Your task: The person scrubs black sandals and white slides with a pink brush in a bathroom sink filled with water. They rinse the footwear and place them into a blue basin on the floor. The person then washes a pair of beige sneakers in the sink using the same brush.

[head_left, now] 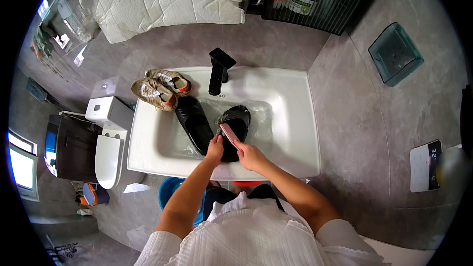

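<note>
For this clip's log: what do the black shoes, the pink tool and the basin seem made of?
Black shoes: probably rubber or moulded plastic; smooth, shiny surface, no weave shows.
Pink tool: likely hard plastic; evenly coloured, straight-edged.
Basin: likely glazed ceramic; white, glossy, rounded inner corners, though acrylic is possible.

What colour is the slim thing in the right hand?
The slim thing is pink; see the head view.

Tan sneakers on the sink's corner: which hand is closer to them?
Left. The left hand is below and to the right of the tan sneakers; the right hand is farther right and slightly lower.
</note>
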`<action>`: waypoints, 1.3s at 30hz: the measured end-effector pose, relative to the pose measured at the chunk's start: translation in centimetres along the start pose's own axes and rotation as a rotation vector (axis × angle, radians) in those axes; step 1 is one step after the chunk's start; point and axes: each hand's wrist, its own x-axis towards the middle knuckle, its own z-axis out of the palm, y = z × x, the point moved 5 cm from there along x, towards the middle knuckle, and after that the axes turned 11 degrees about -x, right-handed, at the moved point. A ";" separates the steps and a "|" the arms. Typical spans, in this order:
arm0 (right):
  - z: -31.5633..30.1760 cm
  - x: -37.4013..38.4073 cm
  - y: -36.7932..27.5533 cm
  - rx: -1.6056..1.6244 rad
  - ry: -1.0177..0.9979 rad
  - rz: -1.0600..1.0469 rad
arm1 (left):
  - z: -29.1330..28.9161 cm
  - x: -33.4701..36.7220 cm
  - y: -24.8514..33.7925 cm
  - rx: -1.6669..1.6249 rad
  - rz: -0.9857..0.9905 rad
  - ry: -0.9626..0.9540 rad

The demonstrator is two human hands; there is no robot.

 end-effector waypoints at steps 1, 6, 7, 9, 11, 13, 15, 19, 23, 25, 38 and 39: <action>-0.2 -0.6 -0.4 -0.032 -0.011 0.016 | -0.4 0.3 0.5 0.019 0.026 -0.014; -1.5 -2.6 0.2 -0.168 -0.050 0.096 | -1.6 0.1 0.0 -0.131 0.042 -0.069; -1.5 -2.6 1.2 -0.143 -0.011 0.098 | -0.7 -0.5 0.1 -0.177 -0.004 -0.083; -0.7 -2.4 3.4 -0.090 0.068 0.097 | 1.9 -2.3 1.2 -0.268 -0.093 -0.107; -1.4 -3.5 0.5 0.010 -0.015 -0.015 | 1.9 -3.2 1.1 -0.353 -0.209 -0.093; -1.6 -5.0 -1.4 0.054 -0.055 -0.075 | 1.4 -2.5 1.2 -0.430 -0.276 -0.147; -1.7 -5.0 -0.2 0.042 -0.061 -0.076 | 0.9 -2.1 1.3 -0.526 -0.330 -0.231; -4.8 -4.3 4.7 -0.046 -0.109 0.047 | 1.7 -4.0 5.0 -0.280 0.026 -0.255; -7.0 -5.4 8.1 -0.046 -0.067 0.065 | 2.1 -5.5 8.7 0.568 0.641 -0.184; -6.8 -4.4 9.6 -0.103 -0.032 0.148 | 3.5 -7.5 10.4 1.006 0.884 -0.166; -3.6 -0.6 5.8 0.114 0.172 -0.003 | 1.3 -7.0 7.5 1.199 0.584 -0.029; -3.3 -0.4 4.9 0.044 0.118 -0.053 | 1.6 -7.1 7.6 1.249 0.553 -0.035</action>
